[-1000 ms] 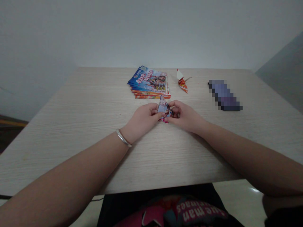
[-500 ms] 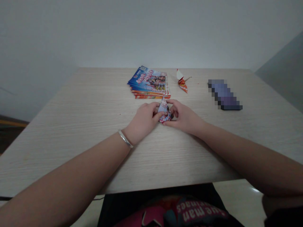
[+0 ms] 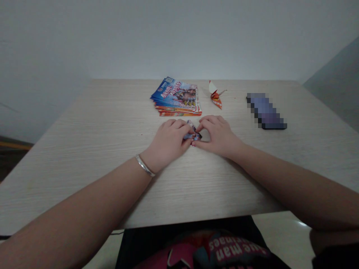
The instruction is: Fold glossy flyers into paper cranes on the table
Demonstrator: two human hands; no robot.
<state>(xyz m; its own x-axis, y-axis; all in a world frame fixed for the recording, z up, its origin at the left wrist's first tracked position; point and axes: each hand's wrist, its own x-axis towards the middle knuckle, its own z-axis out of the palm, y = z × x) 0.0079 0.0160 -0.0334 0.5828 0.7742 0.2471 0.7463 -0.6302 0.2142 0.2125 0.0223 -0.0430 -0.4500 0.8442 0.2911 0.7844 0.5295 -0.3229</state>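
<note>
A small folded piece of printed paper (image 3: pixel 197 136), bluish with dark and pink patches, lies low over the table between my hands. My left hand (image 3: pixel 174 137), a silver bangle (image 3: pixel 145 166) at its wrist, pinches the paper's left part between thumb and fingers and covers much of it. From the right, my right hand (image 3: pixel 217 133) holds the paper with curved fingers at its upper part and the thumb at its lower edge. The exact folds are hidden by the fingers.
Behind my hands lies a fanned stack of printed leaflets (image 3: pixel 176 96). An orange and white origami crane (image 3: pixel 215 96) stands to its right. Farther right, a dark, pixelated phone-like object (image 3: pixel 266 111) lies on the pale wooden table (image 3: pixel 112 123), which meets a wall at the back.
The paper's upright point has gone down and the paper now lies flatter. My left fingers have moved over it, and my right fingers have shifted onto its top.
</note>
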